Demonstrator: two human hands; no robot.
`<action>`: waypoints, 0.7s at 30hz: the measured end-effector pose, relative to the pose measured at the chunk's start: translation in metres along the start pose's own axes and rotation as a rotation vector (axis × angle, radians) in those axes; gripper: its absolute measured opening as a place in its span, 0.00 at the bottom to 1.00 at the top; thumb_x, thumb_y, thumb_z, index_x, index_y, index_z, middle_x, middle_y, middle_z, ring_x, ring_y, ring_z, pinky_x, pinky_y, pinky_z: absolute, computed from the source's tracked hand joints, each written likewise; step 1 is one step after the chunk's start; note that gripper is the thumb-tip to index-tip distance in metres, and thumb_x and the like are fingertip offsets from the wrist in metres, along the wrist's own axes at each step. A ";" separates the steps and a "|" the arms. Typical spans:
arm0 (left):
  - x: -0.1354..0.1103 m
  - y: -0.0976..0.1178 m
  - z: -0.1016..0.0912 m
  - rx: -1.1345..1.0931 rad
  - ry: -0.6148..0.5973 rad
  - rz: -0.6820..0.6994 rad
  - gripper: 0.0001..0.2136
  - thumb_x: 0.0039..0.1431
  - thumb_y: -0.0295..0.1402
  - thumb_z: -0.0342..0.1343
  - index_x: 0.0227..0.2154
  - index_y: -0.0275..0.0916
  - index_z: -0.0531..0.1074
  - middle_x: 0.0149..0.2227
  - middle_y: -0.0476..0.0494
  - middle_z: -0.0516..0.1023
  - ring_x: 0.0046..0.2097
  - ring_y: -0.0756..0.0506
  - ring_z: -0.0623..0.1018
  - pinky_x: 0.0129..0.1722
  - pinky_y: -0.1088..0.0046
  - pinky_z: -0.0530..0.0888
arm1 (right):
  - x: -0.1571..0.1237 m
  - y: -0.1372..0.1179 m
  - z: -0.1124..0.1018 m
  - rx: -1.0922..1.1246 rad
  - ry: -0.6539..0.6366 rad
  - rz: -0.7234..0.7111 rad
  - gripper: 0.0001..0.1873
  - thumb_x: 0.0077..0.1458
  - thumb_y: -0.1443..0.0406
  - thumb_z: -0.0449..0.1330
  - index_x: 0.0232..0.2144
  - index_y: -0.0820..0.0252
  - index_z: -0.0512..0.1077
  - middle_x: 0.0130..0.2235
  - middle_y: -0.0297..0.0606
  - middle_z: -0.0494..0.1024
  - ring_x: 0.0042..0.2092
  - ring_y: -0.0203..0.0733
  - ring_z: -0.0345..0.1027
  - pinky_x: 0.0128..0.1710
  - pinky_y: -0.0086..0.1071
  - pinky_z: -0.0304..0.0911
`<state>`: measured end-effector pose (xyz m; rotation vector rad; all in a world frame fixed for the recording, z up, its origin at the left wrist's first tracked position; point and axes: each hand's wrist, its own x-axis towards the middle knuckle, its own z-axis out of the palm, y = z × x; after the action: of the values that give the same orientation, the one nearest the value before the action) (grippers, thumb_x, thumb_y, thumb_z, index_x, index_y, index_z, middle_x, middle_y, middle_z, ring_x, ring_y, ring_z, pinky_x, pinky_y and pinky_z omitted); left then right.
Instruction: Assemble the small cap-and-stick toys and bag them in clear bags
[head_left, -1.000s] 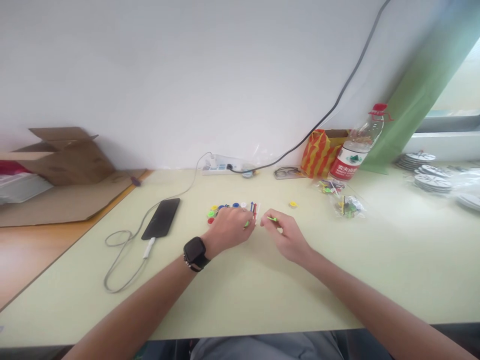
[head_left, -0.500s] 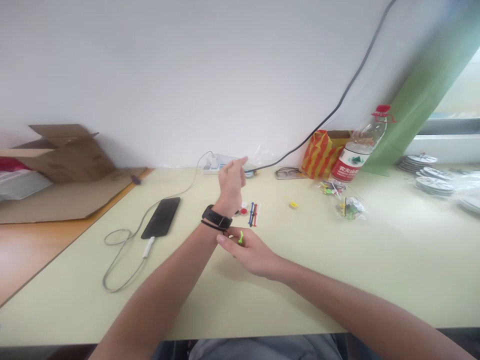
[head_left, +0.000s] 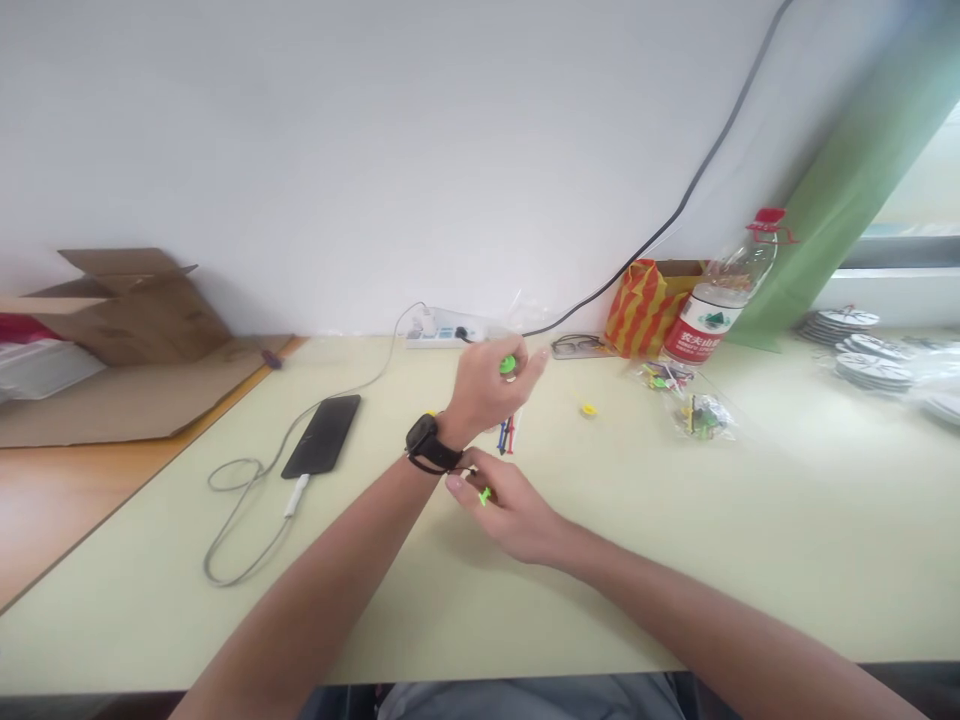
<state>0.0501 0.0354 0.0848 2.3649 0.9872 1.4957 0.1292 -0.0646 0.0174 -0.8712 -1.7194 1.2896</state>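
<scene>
My left hand (head_left: 491, 385) is raised over the table with its fingers curled round a small green round plastic piece (head_left: 508, 366). A black watch (head_left: 430, 440) sits on that wrist, and beside it runs a thin black cord bracelet (head_left: 471, 470). My right hand (head_left: 510, 503) pinches the cord between thumb and forefinger. A small bright green plastic piece (head_left: 485, 496) also sticks out from between the right-hand fingers. Behind the left hand, blue and red plastic arrow-shaped sticks (head_left: 507, 437) lie partly hidden on the table (head_left: 637, 580).
A black phone (head_left: 322, 437) with its charging cable lies to the left, near a cardboard box (head_left: 142, 310). Along the back are a power strip (head_left: 435, 330), glasses (head_left: 576, 345), a striped bag (head_left: 637, 310) and a bottle (head_left: 709, 310). Bagged parts (head_left: 703, 417) and a yellow piece (head_left: 589, 411) lie right.
My left wrist has turned, bringing the green round piece into sight, and the hand has shifted slightly right and lower. My right hand stays at the wrist, pulling the cord slightly away.
</scene>
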 end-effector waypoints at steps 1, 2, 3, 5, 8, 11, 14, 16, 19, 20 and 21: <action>-0.001 0.002 0.001 0.000 -0.030 -0.010 0.20 0.67 0.41 0.56 0.22 0.40 0.58 0.20 0.55 0.58 0.25 0.51 0.59 0.29 0.72 0.58 | 0.002 0.001 -0.003 0.070 0.036 0.050 0.12 0.64 0.55 0.61 0.43 0.55 0.68 0.24 0.24 0.59 0.26 0.34 0.50 0.28 0.30 0.50; -0.001 0.004 0.002 0.004 -0.055 -0.021 0.20 0.67 0.42 0.56 0.22 0.40 0.58 0.20 0.55 0.58 0.25 0.51 0.59 0.29 0.72 0.58 | 0.005 0.001 -0.006 0.148 0.069 0.103 0.18 0.60 0.53 0.66 0.45 0.55 0.69 0.23 0.22 0.57 0.25 0.34 0.48 0.28 0.30 0.50; -0.002 0.007 0.004 0.014 -0.070 -0.028 0.20 0.68 0.42 0.55 0.23 0.40 0.58 0.20 0.55 0.59 0.25 0.51 0.59 0.29 0.72 0.58 | 0.007 0.002 -0.008 0.235 0.094 0.148 0.22 0.56 0.53 0.70 0.46 0.56 0.70 0.23 0.21 0.57 0.25 0.33 0.48 0.28 0.30 0.51; -0.004 0.014 0.009 0.043 -0.084 -0.029 0.20 0.68 0.42 0.54 0.23 0.40 0.58 0.20 0.54 0.60 0.25 0.51 0.60 0.29 0.72 0.58 | 0.010 0.001 -0.008 0.440 0.089 0.176 0.26 0.49 0.54 0.75 0.45 0.57 0.73 0.26 0.25 0.67 0.29 0.34 0.58 0.33 0.31 0.59; -0.007 0.028 0.017 0.127 -0.126 0.005 0.17 0.67 0.41 0.53 0.23 0.40 0.60 0.21 0.54 0.63 0.25 0.50 0.60 0.28 0.71 0.57 | 0.009 -0.003 -0.002 0.713 -0.013 0.165 0.26 0.42 0.60 0.79 0.43 0.58 0.78 0.42 0.37 0.79 0.46 0.43 0.70 0.51 0.36 0.63; -0.011 0.042 0.020 0.204 -0.214 0.036 0.16 0.66 0.39 0.53 0.24 0.41 0.60 0.20 0.54 0.63 0.24 0.49 0.60 0.27 0.69 0.54 | 0.003 -0.007 0.007 0.820 -0.052 0.216 0.23 0.39 0.64 0.80 0.39 0.58 0.81 0.44 0.38 0.80 0.53 0.47 0.70 0.60 0.40 0.59; -0.016 0.055 0.020 0.208 -0.311 0.081 0.16 0.67 0.39 0.53 0.24 0.41 0.60 0.20 0.53 0.64 0.23 0.49 0.60 0.26 0.69 0.53 | -0.002 -0.013 0.007 0.842 -0.065 0.241 0.22 0.38 0.64 0.80 0.37 0.58 0.81 0.43 0.37 0.80 0.52 0.47 0.70 0.60 0.41 0.59; -0.018 0.064 0.018 0.213 -0.363 0.141 0.16 0.67 0.38 0.52 0.24 0.40 0.59 0.20 0.52 0.66 0.23 0.49 0.60 0.26 0.68 0.52 | -0.003 -0.020 0.001 0.828 -0.136 0.224 0.26 0.34 0.65 0.81 0.38 0.56 0.79 0.41 0.35 0.79 0.50 0.47 0.71 0.57 0.41 0.62; -0.020 0.076 0.016 0.252 -0.408 0.249 0.16 0.68 0.38 0.51 0.24 0.40 0.61 0.19 0.52 0.65 0.22 0.49 0.59 0.25 0.67 0.49 | -0.005 -0.031 -0.011 0.719 -0.262 0.141 0.33 0.31 0.66 0.82 0.42 0.52 0.77 0.41 0.33 0.77 0.50 0.48 0.70 0.53 0.41 0.66; -0.020 0.077 0.015 0.268 -0.409 0.272 0.17 0.69 0.39 0.50 0.24 0.40 0.62 0.19 0.51 0.65 0.22 0.49 0.59 0.25 0.66 0.48 | -0.005 -0.033 -0.014 0.644 -0.268 0.111 0.34 0.32 0.65 0.82 0.44 0.51 0.76 0.43 0.34 0.77 0.51 0.49 0.69 0.54 0.40 0.66; -0.019 0.077 0.013 0.288 -0.402 0.287 0.17 0.70 0.41 0.49 0.24 0.40 0.62 0.19 0.51 0.65 0.22 0.49 0.59 0.25 0.66 0.47 | -0.006 -0.033 -0.015 0.558 -0.254 0.094 0.34 0.33 0.63 0.82 0.45 0.51 0.76 0.46 0.35 0.76 0.53 0.49 0.68 0.54 0.40 0.65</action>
<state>0.0901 -0.0327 0.1006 2.9579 0.8334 0.9300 0.1437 -0.0714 0.0506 -0.4779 -1.3906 1.8845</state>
